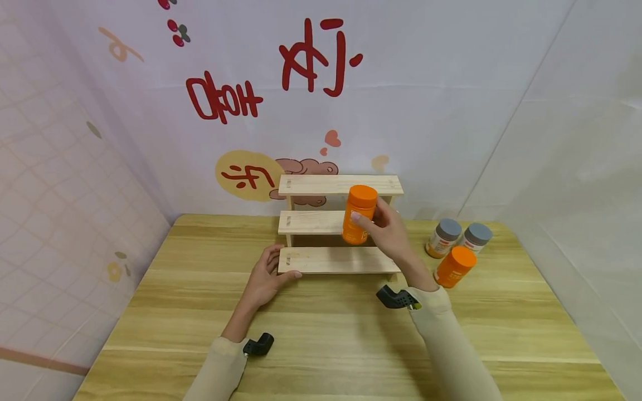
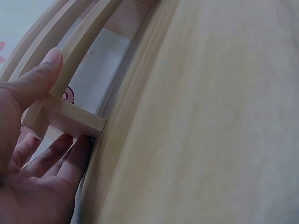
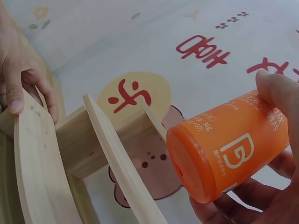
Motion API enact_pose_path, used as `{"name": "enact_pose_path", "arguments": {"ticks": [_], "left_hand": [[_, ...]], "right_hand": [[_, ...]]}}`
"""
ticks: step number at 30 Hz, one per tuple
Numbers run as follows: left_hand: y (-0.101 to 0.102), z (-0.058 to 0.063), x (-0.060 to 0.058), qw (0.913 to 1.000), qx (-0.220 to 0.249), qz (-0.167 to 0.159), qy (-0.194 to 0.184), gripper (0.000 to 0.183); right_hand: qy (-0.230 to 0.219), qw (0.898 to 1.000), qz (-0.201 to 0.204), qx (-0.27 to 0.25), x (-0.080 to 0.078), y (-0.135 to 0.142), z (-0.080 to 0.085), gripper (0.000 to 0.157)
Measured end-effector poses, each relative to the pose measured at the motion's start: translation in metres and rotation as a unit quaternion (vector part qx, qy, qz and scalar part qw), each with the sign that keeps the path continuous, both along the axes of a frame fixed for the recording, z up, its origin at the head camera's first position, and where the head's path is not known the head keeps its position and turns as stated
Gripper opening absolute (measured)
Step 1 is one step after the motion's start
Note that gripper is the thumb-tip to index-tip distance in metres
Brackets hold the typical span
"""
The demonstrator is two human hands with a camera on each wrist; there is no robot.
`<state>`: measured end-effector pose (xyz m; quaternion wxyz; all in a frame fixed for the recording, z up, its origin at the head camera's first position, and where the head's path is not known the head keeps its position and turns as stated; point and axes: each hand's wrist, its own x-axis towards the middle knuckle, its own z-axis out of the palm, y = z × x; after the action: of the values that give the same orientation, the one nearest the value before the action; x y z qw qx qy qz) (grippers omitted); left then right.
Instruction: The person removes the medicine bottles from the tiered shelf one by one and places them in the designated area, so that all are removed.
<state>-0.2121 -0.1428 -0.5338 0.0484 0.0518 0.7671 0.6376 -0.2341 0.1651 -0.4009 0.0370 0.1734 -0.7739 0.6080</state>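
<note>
A three-step wooden shelf (image 1: pixel 328 260) stands at the back of the table. My right hand (image 1: pixel 393 234) grips an orange pill bottle (image 1: pixel 357 225) upright in front of the middle and top steps. In the right wrist view the bottle (image 3: pixel 224 149) shows white print and its base, held in the air apart from the shelf. My left hand (image 1: pixel 263 281) holds the left end of the bottom step. The left wrist view shows its thumb (image 2: pixel 42 77) along the board's edge and its fingers (image 2: pixel 58 156) curled under and against the side piece (image 2: pixel 74 116).
On the table (image 1: pixel 311 345), right of the shelf, stand another orange bottle (image 1: pixel 453 268) and two grey-lidded bottles, one nearer (image 1: pixel 443 238) and one farther right (image 1: pixel 475 238). A printed white backdrop (image 1: pixel 426 111) rises behind the shelf, with white side walls left and right.
</note>
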Motion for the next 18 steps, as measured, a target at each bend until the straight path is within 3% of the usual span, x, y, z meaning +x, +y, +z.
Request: {"name": "enact_pose_path", "arguments": {"ticks": [10,18], "left_hand": [[0.001,0.002,0.000,1.0000,0.006,-0.006,-0.001,0.091],[0.001,0.002,0.001,1.0000,0.003,-0.007,0.001,0.090]], "right_hand": [[-0.046,0.999,-0.025,0.009,0.017,0.032,0.006,0.050],[-0.046,0.997,-0.056,0.026,0.024,0.054,0.000,0.052]]}}
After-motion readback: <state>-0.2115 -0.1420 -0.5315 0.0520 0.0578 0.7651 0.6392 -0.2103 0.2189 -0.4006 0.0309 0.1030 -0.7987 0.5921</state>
